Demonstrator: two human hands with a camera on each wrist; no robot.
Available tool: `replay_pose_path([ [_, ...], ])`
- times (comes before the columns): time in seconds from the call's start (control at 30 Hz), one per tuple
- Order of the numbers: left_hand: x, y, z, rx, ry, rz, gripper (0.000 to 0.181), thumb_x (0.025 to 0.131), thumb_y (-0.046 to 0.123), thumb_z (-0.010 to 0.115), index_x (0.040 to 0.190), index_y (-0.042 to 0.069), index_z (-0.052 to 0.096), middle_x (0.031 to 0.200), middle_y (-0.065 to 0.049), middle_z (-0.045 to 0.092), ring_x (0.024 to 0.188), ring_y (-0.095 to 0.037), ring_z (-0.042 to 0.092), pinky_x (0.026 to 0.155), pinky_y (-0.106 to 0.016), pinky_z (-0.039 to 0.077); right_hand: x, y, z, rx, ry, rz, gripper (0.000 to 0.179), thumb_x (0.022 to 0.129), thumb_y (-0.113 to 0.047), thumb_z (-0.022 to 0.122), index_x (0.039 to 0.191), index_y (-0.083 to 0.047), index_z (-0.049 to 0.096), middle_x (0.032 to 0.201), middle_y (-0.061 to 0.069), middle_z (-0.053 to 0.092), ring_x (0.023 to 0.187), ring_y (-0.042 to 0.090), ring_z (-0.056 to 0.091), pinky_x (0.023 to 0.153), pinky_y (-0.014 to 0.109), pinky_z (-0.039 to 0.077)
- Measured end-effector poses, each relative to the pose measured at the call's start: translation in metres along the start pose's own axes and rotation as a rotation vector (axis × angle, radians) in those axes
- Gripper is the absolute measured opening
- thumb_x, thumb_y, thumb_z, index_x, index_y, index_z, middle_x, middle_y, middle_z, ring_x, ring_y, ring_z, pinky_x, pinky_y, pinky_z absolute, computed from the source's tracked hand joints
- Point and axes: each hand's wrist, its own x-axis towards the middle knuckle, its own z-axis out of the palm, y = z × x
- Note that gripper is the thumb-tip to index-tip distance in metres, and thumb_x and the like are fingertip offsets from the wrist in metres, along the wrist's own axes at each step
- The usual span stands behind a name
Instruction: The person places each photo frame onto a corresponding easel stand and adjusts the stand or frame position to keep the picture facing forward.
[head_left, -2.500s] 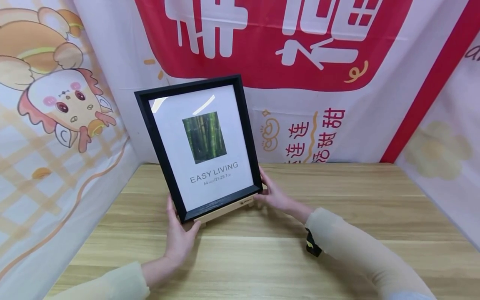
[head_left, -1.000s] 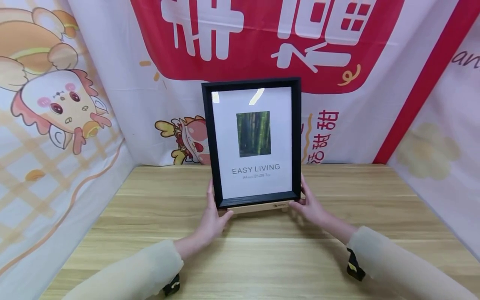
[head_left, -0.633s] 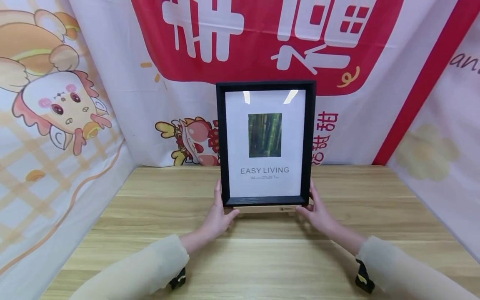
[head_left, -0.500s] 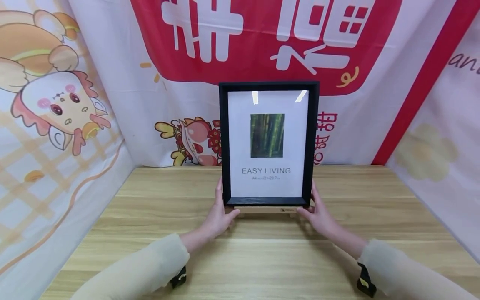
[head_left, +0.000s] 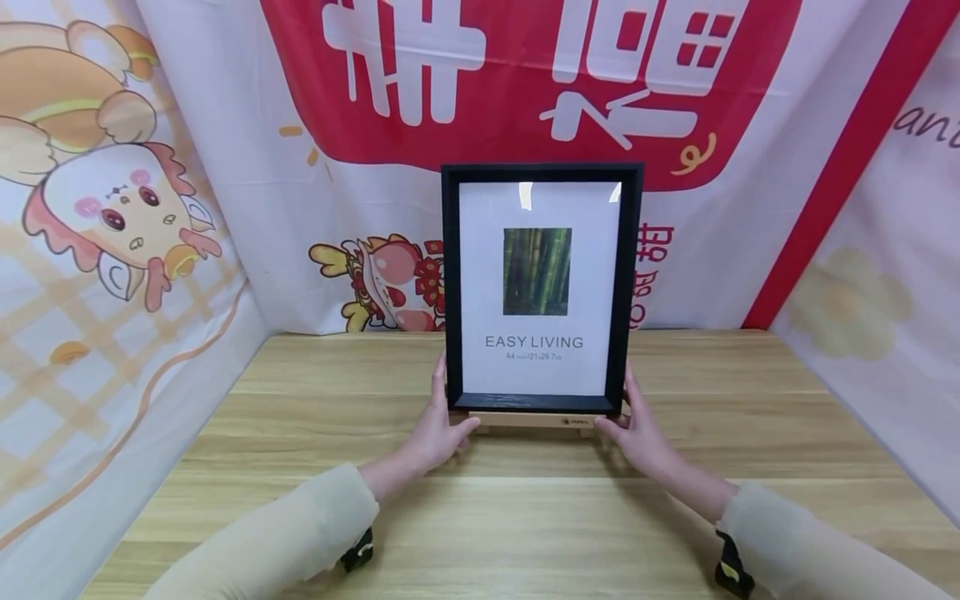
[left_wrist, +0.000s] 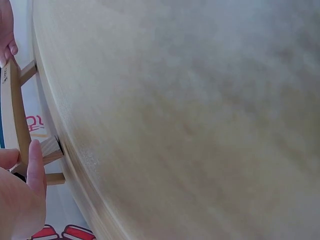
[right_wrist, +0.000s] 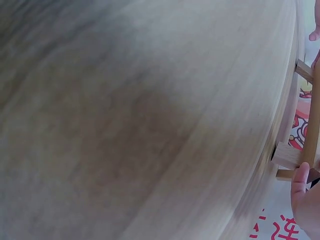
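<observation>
A black picture frame with a bamboo photo and the words "EASY LIVING" stands upright, facing the head camera. It rests on the ledge of a small wooden easel. My left hand holds the lower left corner, thumb at the ledge and fingers along the frame's side. At the opposite lower corner, my right hand grips in the same way. The left wrist view has the ledge and short easel legs meeting the tabletop. In the right wrist view, my thumb lies against the ledge. Fingertips behind the frame are hidden.
A wood-grain table spreads out under the easel. Behind it hangs a white cloth with a red printed panel, and printed cloths close in both sides. Dark wrist cameras sit under the sleeves.
Between both hands, the frame and easel have moved right and turned from a leftward tilt to level. Over the last half second they have shifted only slightly right.
</observation>
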Motion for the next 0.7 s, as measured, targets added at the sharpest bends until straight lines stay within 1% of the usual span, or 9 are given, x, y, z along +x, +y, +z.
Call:
replay_pose_path([
  [0.2,0.0008,0.0008,-0.0009,-0.008,-0.005,-0.009,0.117,0.088,-0.007,0.066,0.145,0.057,-0.014,0.15,-0.018,0.035,0.077,-0.031,0.062,0.052,-0.041,0.056,-0.0007,0.0018,0.0007,0.01,0.0,0.01,0.106,0.089,0.015,0.057,0.155,-0.036,-0.008,0.152,0.034,0.013,0.113,0.051,0.053,0.084,0.03,0.054],
  [0.3,0.0004,0.0012,-0.0018,-0.011,-0.003,-0.018,0.117,0.087,-0.007,0.066,0.145,0.058,-0.013,0.148,-0.017,0.037,0.082,-0.028,0.061,0.053,-0.041,0.057,-0.0015,0.0011,0.0011,0.009,-0.001,0.006,0.104,0.09,0.014,0.057,0.155,-0.034,-0.009,0.151,0.035,0.014,0.114,0.052,0.052,0.085,0.03,0.054],
  [0.47,0.0003,0.0014,-0.0019,-0.01,-0.003,-0.017,0.117,0.088,-0.007,0.066,0.145,0.057,-0.013,0.148,-0.018,0.038,0.086,-0.027,0.061,0.053,-0.041,0.057,-0.0015,0.0002,0.0012,0.023,-0.001,-0.003,0.103,0.09,0.015,0.057,0.156,-0.031,-0.008,0.15,0.035,0.016,0.113,0.051,0.052,0.084,0.029,0.054],
  [0.6,0.0,0.0018,-0.0015,0.004,-0.004,-0.016,0.117,0.088,-0.006,0.066,0.145,0.057,-0.014,0.148,-0.018,0.037,0.082,-0.027,0.061,0.053,-0.04,0.057,-0.002,0.0003,0.0009,0.031,-0.001,0.001,0.104,0.09,0.015,0.057,0.156,-0.031,-0.008,0.151,0.035,0.015,0.113,0.05,0.053,0.083,0.029,0.055],
  [0.7,-0.0003,0.0013,-0.0012,0.011,-0.008,-0.016,0.117,0.088,-0.006,0.066,0.146,0.055,-0.015,0.149,-0.019,0.035,0.077,-0.029,0.062,0.052,-0.04,0.056,-0.0024,0.0003,0.0008,0.034,-0.002,0.005,0.105,0.089,0.016,0.057,0.156,-0.032,-0.008,0.151,0.035,0.013,0.112,0.05,0.053,0.082,0.03,0.055],
])
